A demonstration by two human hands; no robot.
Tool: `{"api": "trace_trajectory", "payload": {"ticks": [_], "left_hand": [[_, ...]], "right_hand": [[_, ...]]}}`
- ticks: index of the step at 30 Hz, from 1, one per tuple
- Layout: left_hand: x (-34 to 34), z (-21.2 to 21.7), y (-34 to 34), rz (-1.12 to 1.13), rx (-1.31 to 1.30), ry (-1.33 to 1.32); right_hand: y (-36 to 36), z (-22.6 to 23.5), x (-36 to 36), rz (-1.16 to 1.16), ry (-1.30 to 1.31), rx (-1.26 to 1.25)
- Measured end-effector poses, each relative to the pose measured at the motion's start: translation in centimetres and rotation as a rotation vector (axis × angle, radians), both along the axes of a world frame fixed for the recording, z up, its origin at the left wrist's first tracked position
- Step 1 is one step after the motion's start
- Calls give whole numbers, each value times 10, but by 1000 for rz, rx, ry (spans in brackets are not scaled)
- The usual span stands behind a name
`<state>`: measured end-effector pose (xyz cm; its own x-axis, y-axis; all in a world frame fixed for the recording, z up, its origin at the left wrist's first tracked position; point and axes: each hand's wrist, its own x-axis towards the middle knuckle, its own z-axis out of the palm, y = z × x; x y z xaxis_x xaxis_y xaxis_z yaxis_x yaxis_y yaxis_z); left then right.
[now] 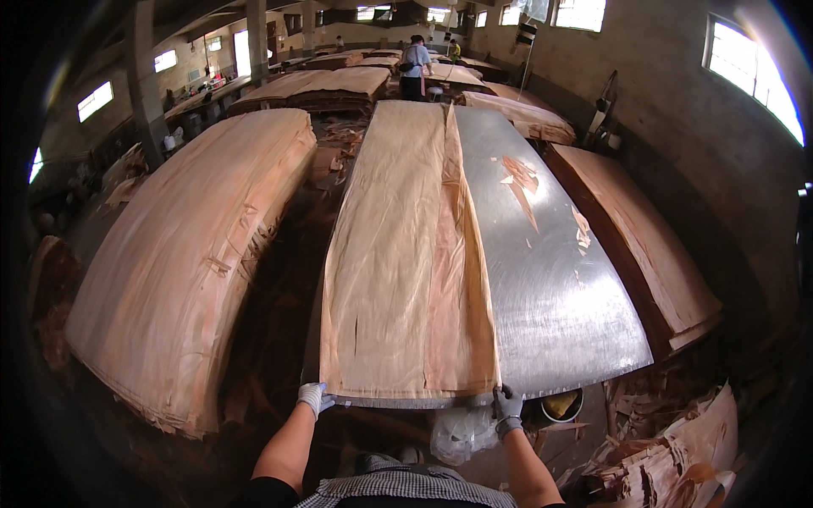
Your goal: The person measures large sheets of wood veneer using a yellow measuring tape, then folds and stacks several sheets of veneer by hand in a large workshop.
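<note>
A long pale wood veneer sheet (385,254) lies lengthwise over the left part of a shiny metal-topped table (563,296). A pinkish strip of veneer (453,313) runs along its right side, with a raised, wavy edge. My left hand (315,398), in a light glove, is closed on the sheet's near left corner. At the near right corner, my right hand (508,408), in a grey glove with dark fingertips, grips the veneer edge. The undersides of both grips are hidden.
A tall veneer stack (190,262) stands left, another stack (639,241) right. Torn veneer scraps (520,179) lie on the metal. Below the near edge are a plastic bag (461,436), a bucket (562,408) and broken veneer (669,461). A person (415,68) stands farther back.
</note>
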<state>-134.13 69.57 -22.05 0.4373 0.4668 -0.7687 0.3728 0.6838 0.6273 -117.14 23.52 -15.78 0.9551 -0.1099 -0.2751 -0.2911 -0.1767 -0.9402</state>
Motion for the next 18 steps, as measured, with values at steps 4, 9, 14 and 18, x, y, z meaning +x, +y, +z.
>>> {"api": "trace_trajectory", "payload": {"ticks": [4, 9, 14, 18], "left_hand": [[15, 8, 0, 9, -5, 19], [17, 9, -5, -18, 0, 81], [9, 11, 3, -36, -3, 63], [20, 11, -3, -46, 7, 85]], "right_hand": [[1, 6, 9, -27, -45, 65], [-70, 5, -61, 78, -105, -887], [-203, 16, -103, -219, 169, -1414], [-253, 15, -96, -114, 132, -1331]]}}
